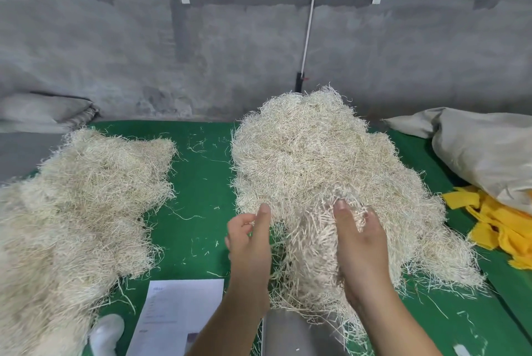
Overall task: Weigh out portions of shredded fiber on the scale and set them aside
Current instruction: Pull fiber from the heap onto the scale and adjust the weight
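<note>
Beyond the fingertips of both hands rises the big heap of shredded fiber [316, 160] on the green table [201, 183]; a second, flatter heap [86, 197] lies well left of them. Between the palms hangs a tuft [308, 243], directly above the metal scale pan [290, 335]. The right hand [362, 243] curls its fingers round the tuft; the left hand [250, 240] stands beside it, fingers loosely bent, apparently gripping nothing. This looks like portioning: next, lower the tuft onto the pan without dragging extra strands.
</note>
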`<control>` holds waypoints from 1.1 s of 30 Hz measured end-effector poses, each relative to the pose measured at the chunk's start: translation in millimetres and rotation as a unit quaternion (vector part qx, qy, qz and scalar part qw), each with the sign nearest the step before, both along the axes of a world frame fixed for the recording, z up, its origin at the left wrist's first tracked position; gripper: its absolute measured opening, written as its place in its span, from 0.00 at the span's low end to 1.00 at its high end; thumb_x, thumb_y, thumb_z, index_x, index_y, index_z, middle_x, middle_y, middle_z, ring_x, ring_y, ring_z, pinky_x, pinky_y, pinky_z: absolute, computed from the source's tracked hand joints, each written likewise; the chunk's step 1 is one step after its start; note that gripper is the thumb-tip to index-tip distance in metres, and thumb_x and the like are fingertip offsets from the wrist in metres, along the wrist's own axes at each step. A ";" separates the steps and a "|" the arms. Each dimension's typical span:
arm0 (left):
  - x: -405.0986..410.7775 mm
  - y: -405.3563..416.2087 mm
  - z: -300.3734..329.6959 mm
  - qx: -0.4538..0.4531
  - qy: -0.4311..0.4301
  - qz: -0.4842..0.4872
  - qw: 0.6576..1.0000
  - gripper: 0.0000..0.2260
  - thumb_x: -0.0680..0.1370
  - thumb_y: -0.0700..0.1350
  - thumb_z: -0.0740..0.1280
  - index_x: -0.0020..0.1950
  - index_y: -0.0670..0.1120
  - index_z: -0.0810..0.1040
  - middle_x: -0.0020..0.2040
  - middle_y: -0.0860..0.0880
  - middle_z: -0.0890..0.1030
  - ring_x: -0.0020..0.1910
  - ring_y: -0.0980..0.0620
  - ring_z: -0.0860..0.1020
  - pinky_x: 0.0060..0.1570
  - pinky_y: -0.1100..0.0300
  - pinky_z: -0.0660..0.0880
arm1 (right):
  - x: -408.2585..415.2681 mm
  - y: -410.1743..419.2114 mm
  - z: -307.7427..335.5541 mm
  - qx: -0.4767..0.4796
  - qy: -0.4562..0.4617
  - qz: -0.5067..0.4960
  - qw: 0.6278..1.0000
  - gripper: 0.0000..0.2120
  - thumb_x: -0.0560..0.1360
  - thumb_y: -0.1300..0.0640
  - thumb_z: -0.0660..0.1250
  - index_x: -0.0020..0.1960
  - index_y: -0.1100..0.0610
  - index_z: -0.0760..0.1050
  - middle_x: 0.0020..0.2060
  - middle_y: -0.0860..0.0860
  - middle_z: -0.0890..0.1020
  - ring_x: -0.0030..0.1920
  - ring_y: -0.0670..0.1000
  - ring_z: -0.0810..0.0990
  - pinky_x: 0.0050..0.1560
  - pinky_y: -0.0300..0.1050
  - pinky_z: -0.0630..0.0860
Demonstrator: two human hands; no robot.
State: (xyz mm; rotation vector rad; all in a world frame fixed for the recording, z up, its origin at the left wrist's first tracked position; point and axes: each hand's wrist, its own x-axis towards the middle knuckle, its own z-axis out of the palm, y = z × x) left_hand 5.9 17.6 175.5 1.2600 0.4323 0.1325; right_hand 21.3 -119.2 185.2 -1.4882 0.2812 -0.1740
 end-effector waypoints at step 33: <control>8.4 11.0 -17.6 -0.081 0.028 -0.079 0.993 0.41 0.70 0.69 0.76 0.66 0.36 0.73 0.55 0.37 0.84 0.53 0.35 0.84 0.56 0.39 0.80 | 23.1 33.6 -10.8 -0.131 -0.058 0.112 0.983 0.29 0.71 0.27 0.67 0.63 0.45 0.77 0.54 0.40 0.78 0.51 0.42 0.75 0.55 0.49 0.76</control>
